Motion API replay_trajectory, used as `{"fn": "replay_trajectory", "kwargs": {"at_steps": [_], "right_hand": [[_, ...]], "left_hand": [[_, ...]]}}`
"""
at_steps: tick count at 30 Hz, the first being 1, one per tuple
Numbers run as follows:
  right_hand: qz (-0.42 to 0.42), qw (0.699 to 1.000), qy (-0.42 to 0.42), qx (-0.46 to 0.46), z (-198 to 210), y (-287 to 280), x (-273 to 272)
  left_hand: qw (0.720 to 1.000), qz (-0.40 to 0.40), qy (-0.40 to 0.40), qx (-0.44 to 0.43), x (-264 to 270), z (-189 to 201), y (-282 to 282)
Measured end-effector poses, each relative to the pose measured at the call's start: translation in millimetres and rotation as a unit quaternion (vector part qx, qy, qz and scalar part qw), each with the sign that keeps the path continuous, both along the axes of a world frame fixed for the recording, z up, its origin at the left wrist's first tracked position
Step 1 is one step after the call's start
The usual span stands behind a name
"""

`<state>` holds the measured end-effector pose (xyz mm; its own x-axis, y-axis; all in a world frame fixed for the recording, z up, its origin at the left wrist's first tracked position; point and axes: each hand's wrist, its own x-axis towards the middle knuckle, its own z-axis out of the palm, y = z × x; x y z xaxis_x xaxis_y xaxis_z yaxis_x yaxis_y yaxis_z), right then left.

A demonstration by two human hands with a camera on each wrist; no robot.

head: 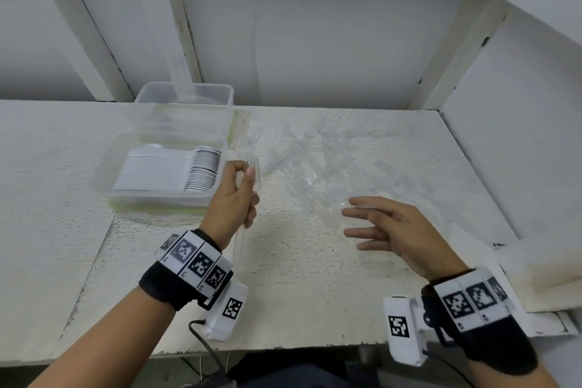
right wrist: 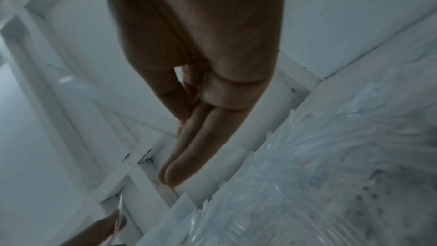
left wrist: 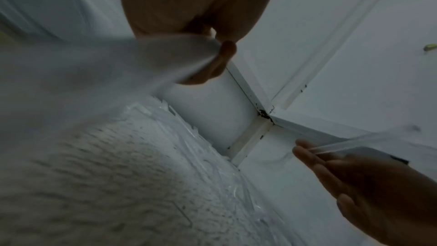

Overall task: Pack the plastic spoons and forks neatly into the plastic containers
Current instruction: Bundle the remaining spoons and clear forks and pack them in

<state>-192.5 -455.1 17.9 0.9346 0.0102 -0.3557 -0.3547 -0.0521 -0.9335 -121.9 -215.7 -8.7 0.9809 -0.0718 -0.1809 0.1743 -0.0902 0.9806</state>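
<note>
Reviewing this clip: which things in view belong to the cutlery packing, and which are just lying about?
Part of the job:
- clear fork gripped in left hand
- loose clear cutlery on the table
- near container holding stacked spoons
- far container
- right hand, open

Lying about:
- black cable

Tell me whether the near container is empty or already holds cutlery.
Partly filled. The near container holds a neat row of stacked white cutlery lying on its floor; spoons or forks cannot be told.
</note>
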Motion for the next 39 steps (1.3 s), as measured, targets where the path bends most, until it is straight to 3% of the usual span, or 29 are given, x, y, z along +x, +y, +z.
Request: {"fn": "replay_trajectory", "kwargs": {"at_steps": [4, 8, 10, 13, 16, 19, 22, 26, 28, 32, 35, 36, 39], "right_hand": [[-0.049, 0.995, -0.023, 0.088, -9, -16, -12], [-0.096, 0.993, -0.048, 0.039, -20, -28, -24], [-0.102, 0.994, -0.035, 0.022, -22, -33, -28], [-0.053, 0.992, -0.023, -0.117, -23, -43, -23], [0.043, 0.948, -0.058, -0.310, -19, -48, -6], [0.143, 0.898, -0.068, -0.411, -14, -37, 16], [0.215, 0.805, -0.080, -0.547, -17, -24, 39], [0.295, 0.679, -0.029, -0.672, -30, -13, 61], [0.299, 0.674, -0.014, -0.675, -37, -12, 66], [0.285, 0.725, -0.009, -0.627, -46, -15, 68], [0.322, 0.751, -0.033, -0.576, -39, -21, 66], [0.353, 0.741, -0.044, -0.570, -35, -24, 64], [0.424, 0.658, -0.058, -0.619, -28, -28, 58]], "left_hand": [[0.998, -0.039, 0.028, 0.048, 0, -8, -22], [0.993, -0.101, 0.062, 0.025, -5, -8, -43], [0.986, -0.135, 0.051, 0.079, -9, -7, -51], [0.970, -0.152, 0.027, 0.188, -10, -12, -56], [0.966, -0.159, 0.065, 0.192, -10, -17, -52], [0.963, -0.173, 0.084, 0.190, -14, -16, -40], [0.957, -0.178, 0.065, 0.219, -18, -16, -27], [0.959, -0.155, 0.079, 0.222, -23, -19, -10], [0.959, -0.144, 0.092, 0.225, -26, -21, -3], [0.958, -0.137, 0.110, 0.228, -29, -25, 5], [0.958, -0.132, 0.114, 0.227, -29, -25, 7], [0.958, -0.131, 0.114, 0.227, -29, -25, 8], [0.957, -0.135, 0.109, 0.234, -28, -24, 8]]}}
